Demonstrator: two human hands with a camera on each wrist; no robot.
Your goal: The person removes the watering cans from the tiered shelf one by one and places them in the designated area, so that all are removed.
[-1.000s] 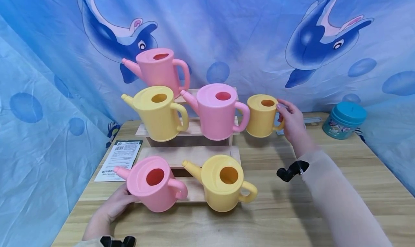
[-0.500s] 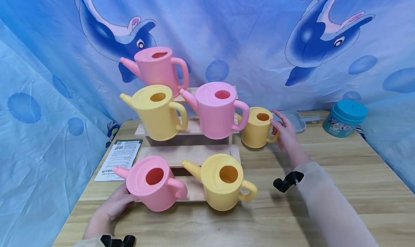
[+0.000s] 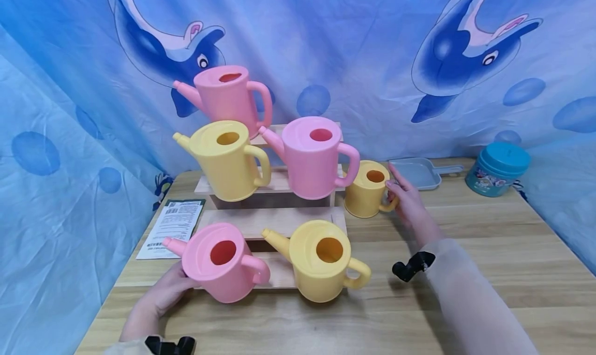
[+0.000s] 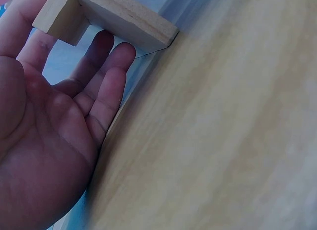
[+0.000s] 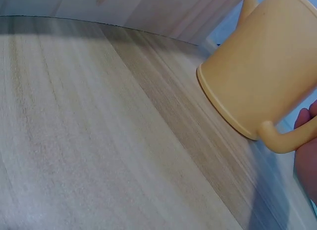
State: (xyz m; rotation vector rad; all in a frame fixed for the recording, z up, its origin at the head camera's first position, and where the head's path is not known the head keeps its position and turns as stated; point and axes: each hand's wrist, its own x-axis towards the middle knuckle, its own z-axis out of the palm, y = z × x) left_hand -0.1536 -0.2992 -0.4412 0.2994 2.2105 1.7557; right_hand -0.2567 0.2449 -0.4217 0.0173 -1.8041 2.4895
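Yellow cylindrical can (image 3: 359, 200), right hand (image 3: 410, 202) holding curved handle (image 5: 282, 142); left hand (image 3: 170, 290) gripping wooden stand (image 3: 270, 221)

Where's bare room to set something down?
Free: the table right of the right sleeve, in front of the teal tub; the step behind the front pink can and front yellow can. Crowded: right of the wooden stand, where the right hand grips the orange-yellow can near the blue tray; front left, by the left hand.

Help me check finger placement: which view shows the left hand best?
Left wrist view: the left hand appears close up, palm and most fingers visible. Head shows it smaller, fingers largely hidden; right wrist lacks it.
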